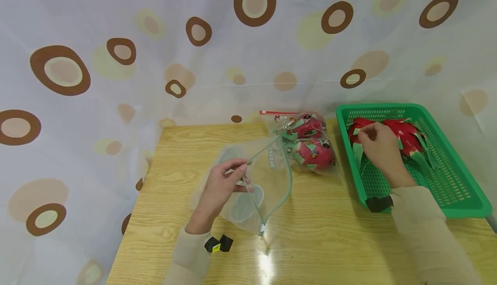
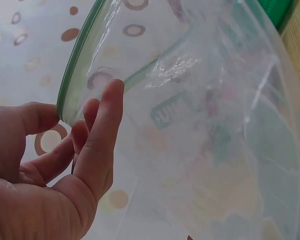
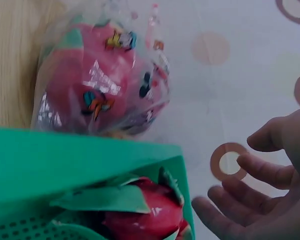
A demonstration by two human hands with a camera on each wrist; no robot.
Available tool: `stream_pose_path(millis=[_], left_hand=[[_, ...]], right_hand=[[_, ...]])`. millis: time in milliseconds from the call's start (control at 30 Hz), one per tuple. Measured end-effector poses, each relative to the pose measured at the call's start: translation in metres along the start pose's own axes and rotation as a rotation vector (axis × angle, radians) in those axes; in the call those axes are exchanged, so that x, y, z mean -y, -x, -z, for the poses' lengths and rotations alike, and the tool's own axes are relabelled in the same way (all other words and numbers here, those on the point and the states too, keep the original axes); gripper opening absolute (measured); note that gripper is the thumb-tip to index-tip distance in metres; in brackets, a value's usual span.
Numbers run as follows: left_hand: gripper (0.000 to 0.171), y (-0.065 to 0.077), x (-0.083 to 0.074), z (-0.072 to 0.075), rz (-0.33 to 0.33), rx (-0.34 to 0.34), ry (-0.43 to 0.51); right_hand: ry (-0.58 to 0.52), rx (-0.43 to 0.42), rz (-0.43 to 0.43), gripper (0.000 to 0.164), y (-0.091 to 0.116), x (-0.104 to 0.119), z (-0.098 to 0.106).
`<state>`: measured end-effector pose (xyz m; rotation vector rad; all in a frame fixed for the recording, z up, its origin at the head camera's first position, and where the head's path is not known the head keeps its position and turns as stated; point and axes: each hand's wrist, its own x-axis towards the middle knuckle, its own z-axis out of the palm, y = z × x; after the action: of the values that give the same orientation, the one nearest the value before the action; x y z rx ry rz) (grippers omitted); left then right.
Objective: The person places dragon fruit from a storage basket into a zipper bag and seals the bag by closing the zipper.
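Note:
My left hand (image 1: 219,188) pinches the rim of a clear zip bag (image 1: 269,164) between thumb and fingers. The bag's green-edged mouth gapes open toward the right, as the left wrist view also shows with the bag's wall (image 2: 190,165) beyond the fingers. Over the left part of a green basket (image 1: 446,212), my right hand (image 1: 382,149) hovers with loosely bent fingers. Red dragon fruits (image 1: 405,136) with green scales lie under it at the basket's far end. In the right wrist view the fingers hold nothing beside a dragon fruit (image 3: 147,210).
Another clear bag, printed with cartoon figures and closed by a red zip strip (image 1: 279,112), holds two dragon fruits (image 1: 313,153) between the open bag and the basket. A wooden table (image 1: 310,242) carries everything. Behind it hangs a white sheet (image 1: 217,0) patterned with brown rings.

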<state>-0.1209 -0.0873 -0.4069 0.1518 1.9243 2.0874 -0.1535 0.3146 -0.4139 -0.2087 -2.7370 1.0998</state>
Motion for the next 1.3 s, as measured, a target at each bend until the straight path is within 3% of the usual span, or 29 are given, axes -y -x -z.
stream_pose_path(millis=[233, 467, 700, 967, 1300], left_hand=[[0.027, 0.001, 0.002, 0.001, 0.005, 0.004, -0.008], [0.027, 0.002, 0.004, 0.002, 0.007, 0.007, -0.029], [0.028, 0.004, 0.005, 0.004, -0.003, 0.017, -0.031], [0.027, 0.004, 0.007, 0.007, 0.007, 0.022, -0.036], [0.029, 0.004, 0.009, 0.009, -0.006, 0.051, -0.025]], right_hand=[[0.077, 0.049, -0.071, 0.052, -0.021, -0.017, -0.004], [0.189, 0.155, -0.155, 0.073, -0.037, -0.026, -0.012], [0.252, 0.279, -0.221, 0.079, -0.051, -0.034, -0.017], [0.266, 0.399, -0.241, 0.081, -0.06, -0.034, -0.01], [0.36, 0.501, -0.239, 0.087, -0.069, -0.038, -0.011]])
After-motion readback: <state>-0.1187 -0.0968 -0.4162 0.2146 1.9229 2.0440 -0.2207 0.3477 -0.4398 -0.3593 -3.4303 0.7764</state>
